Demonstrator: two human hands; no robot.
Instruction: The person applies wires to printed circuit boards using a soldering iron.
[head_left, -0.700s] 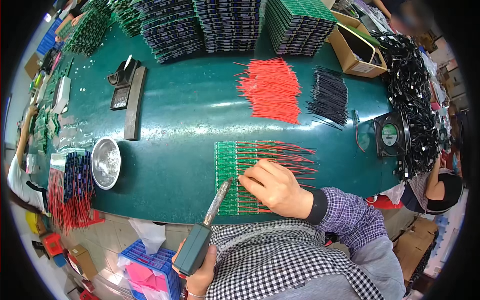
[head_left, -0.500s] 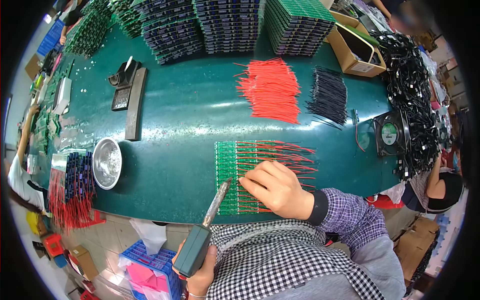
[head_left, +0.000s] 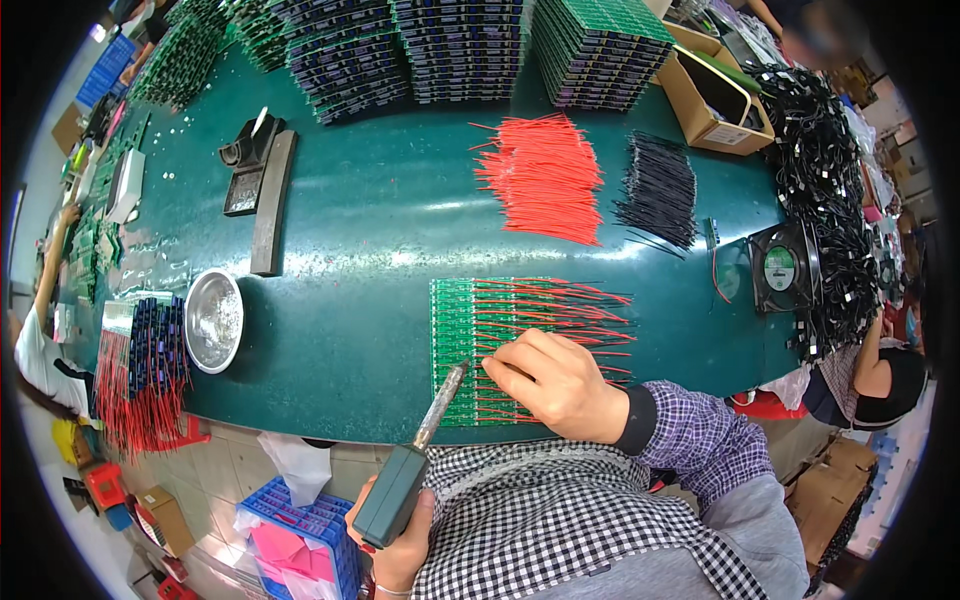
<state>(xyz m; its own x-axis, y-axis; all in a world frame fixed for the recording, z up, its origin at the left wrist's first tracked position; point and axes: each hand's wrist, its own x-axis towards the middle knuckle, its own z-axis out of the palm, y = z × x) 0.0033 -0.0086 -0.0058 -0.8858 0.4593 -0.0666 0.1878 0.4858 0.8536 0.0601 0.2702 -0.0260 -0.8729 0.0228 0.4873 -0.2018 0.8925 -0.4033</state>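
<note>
A panel of green circuit boards lies near the front edge of the table, with red wires running off it to the right. In my left hand is a soldering iron with a dark grey-green handle, angled up and to the right. Its tip meets the panel just left of my right fingertips. My right hand rests over the lower part of the panel, thumb and finger pinched on a red wire. Most of that wire is hidden under the hand.
Beyond the panel lie a red wire pile and a black wire pile. A metal bowl and wired boards sit left, a small fan right. Stacked boards line the back. Other people work at both sides.
The iron's tip and my right fingertips have shifted slightly down along the panel. Both hands keep their grips.
</note>
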